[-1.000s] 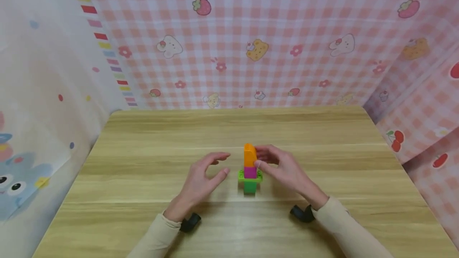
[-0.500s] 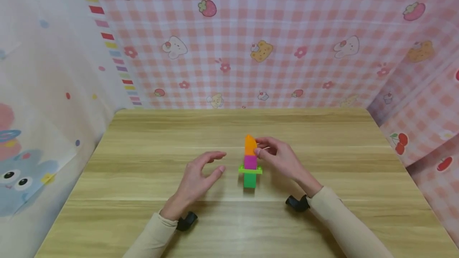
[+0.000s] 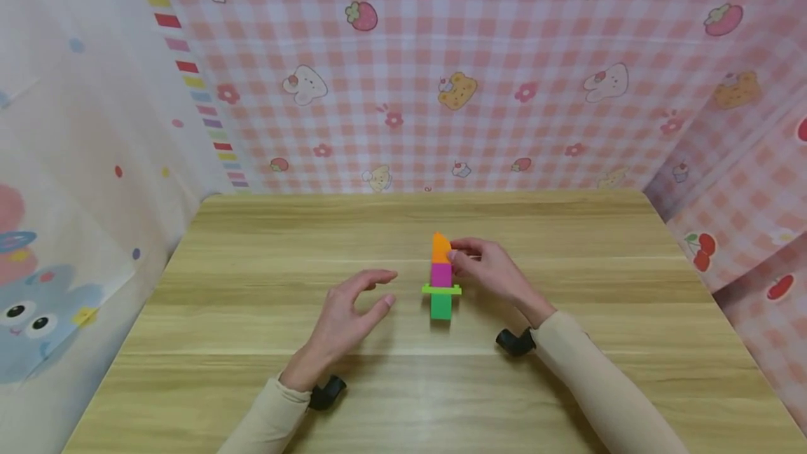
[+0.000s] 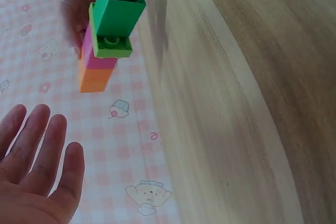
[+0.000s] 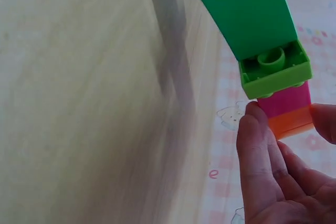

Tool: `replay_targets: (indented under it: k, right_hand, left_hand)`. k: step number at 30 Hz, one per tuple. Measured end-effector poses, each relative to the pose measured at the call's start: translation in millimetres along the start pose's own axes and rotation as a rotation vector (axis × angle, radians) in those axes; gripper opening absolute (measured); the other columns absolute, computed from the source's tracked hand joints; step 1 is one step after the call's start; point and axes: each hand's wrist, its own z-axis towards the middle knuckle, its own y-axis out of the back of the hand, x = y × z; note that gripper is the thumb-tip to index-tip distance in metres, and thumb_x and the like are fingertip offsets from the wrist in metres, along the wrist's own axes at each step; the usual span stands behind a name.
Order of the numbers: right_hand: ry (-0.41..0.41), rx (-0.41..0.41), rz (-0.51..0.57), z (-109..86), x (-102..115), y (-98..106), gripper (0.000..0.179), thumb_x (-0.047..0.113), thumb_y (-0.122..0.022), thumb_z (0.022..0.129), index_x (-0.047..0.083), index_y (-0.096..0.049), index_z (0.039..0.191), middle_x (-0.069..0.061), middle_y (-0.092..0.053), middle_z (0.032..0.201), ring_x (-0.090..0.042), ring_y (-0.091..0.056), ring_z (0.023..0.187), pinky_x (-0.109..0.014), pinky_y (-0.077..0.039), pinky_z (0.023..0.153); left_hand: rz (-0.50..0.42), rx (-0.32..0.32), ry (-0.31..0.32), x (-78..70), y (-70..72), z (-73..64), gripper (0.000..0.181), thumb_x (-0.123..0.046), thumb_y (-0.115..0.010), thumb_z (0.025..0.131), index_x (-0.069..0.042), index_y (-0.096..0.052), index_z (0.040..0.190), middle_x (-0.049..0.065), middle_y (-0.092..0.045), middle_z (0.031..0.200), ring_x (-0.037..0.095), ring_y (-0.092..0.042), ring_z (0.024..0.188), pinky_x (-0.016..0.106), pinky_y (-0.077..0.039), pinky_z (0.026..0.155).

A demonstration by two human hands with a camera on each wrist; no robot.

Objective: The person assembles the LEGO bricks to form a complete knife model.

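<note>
My right hand [image 3: 494, 268] pinches the orange brick [image 3: 440, 249] at the top of a short stack of toy building blocks. Under the orange comes a magenta brick [image 3: 441, 274], then a flat lime-green plate [image 3: 442, 290] that juts out on both sides, then a dark green brick [image 3: 441, 306]. The right wrist view shows thumb and fingers on either side of the orange brick [image 5: 294, 121], and the hollow underside of the lime plate [image 5: 275, 69]. My left hand [image 3: 347, 314] hovers to the left of the stack, fingers relaxed and apart from it, holding nothing.
The stack is over a wooden table [image 3: 252, 244]. Behind it hangs a pink checked cloth [image 3: 403, 54], with a pale printed curtain [image 3: 82, 195] at the left. A black strap mount [image 3: 328, 392] sits at each wrist.
My right hand has raised the block stack a little and tilted it, so its front faces show more squarely. My left hand has barely moved.
</note>
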Motion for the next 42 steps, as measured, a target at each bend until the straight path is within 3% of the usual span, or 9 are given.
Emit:
replay_targets:
  k: [10,19,22,42]
  right_hand:
    - [-0.095,0.058,-0.009,14.1,-5.8,0.3,0.058,0.040,-0.060,0.105,-0.002,-0.055,0.144,-0.018,-0.063,0.137,-0.030,-0.063,0.121,-0.049,-0.048,0.110]
    - [-0.155,0.121,0.120,22.5,-11.1,-0.6,0.053,0.027,-0.056,0.108,-0.009,-0.048,0.146,-0.025,-0.063,0.132,-0.031,-0.069,0.110,-0.038,-0.059,0.094]
    - [-0.157,0.137,0.116,24.1,-13.2,-1.2,0.051,0.024,-0.055,0.109,-0.011,-0.048,0.145,-0.026,-0.063,0.131,-0.032,-0.069,0.110,-0.038,-0.060,0.092]
    - [-0.249,0.106,0.052,22.5,-7.2,-5.1,0.043,0.021,-0.060,0.106,-0.010,-0.058,0.137,-0.022,-0.069,0.123,-0.026,-0.073,0.098,-0.036,-0.062,0.084]
  left_hand:
    - [0.015,0.029,-0.010,-0.3,-0.2,1.3,0.033,-0.017,-0.072,0.097,-0.007,-0.070,0.129,0.004,-0.071,0.129,0.024,-0.064,0.122,0.047,-0.053,0.101]
    - [0.016,0.046,0.025,0.3,-1.1,0.0,0.033,-0.019,-0.071,0.098,-0.008,-0.070,0.129,0.004,-0.070,0.132,0.025,-0.062,0.126,0.050,-0.052,0.103]
    - [0.015,0.045,0.027,0.6,-1.4,-1.0,0.032,-0.018,-0.072,0.098,-0.008,-0.071,0.129,0.003,-0.069,0.132,0.025,-0.062,0.126,0.050,-0.052,0.103]
    - [0.007,0.056,0.081,3.0,0.2,-3.8,0.034,-0.023,-0.071,0.098,-0.009,-0.070,0.130,0.001,-0.069,0.133,0.024,-0.061,0.128,0.052,-0.046,0.110]
